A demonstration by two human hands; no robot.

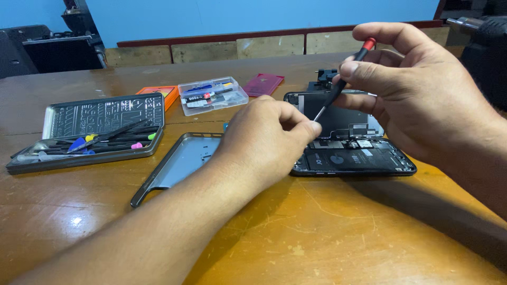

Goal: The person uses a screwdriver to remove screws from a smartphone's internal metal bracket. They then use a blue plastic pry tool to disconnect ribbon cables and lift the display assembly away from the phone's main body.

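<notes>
Head view of a wooden table, items listed from left to right.

A grey metal tool tray lies well to the left of both hands, its embossed lid raised behind it, with black tools carrying blue, yellow, pink and green tips inside. An orange flat box and a clear plastic parts box sit behind and to the left of the left hand. A grey phone case, empty and open side up, lies just beside the left forearm, partly covered by it.

The left hand is closed, thumb and forefinger pinched together at the lower tip of the screwdriver; whether anything is held between them cannot be told. A dark red flat card lies behind this hand.

The opened phone, lower half flat with battery and boards exposed, lies directly below the pinch; its screen half is tilted up behind. The right hand holds the black, red-capped screwdriver between thumb and fingers, forefinger on the cap, shaft slanting down leftward to the left fingertips.
</notes>
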